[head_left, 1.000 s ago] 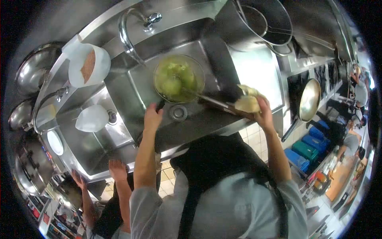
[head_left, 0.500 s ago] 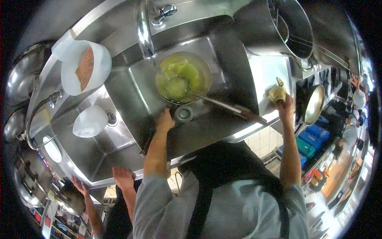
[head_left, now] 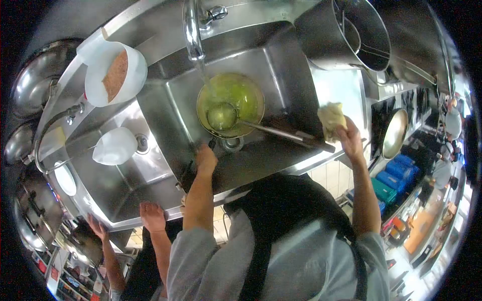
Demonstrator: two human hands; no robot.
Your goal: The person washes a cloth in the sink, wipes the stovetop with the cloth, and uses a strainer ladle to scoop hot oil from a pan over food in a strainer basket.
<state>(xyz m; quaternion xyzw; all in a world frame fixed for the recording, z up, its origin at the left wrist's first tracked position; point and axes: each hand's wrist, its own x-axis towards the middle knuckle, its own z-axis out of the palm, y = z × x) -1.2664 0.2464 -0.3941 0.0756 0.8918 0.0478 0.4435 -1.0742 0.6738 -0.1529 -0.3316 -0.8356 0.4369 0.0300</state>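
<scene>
In the big sink basin sits a round pan [head_left: 202, 118] of yellow-green liquid. Water runs into it from the tap [head_left: 194, 37]. A ladle [head_left: 276, 131] rests with its bowl in the liquid and its long handle over the basin toward the right. My left hand [head_left: 206, 159] is closed at the pan's near side, around its dark handle, most of which the fingers hide. Over the ledge right of the basin, my right hand [head_left: 350, 138] grips a crumpled pale yellow cloth [head_left: 332, 120].
A co-worker's hands [head_left: 152, 216] rest on the sink's front edge at left. A white tub [head_left: 135, 75] with something brown inside stands behind a smaller basin holding a white jug [head_left: 116, 146]. A tall steel pot [head_left: 321, 40] stands back right; a frying pan [head_left: 395, 134] lies further right.
My right hand has brought the cloth left, toward the basin's right edge, and the cloth hangs more spread. The liquid's surface looks smoother. My left hand stays near the pan; the view has shifted slightly.
</scene>
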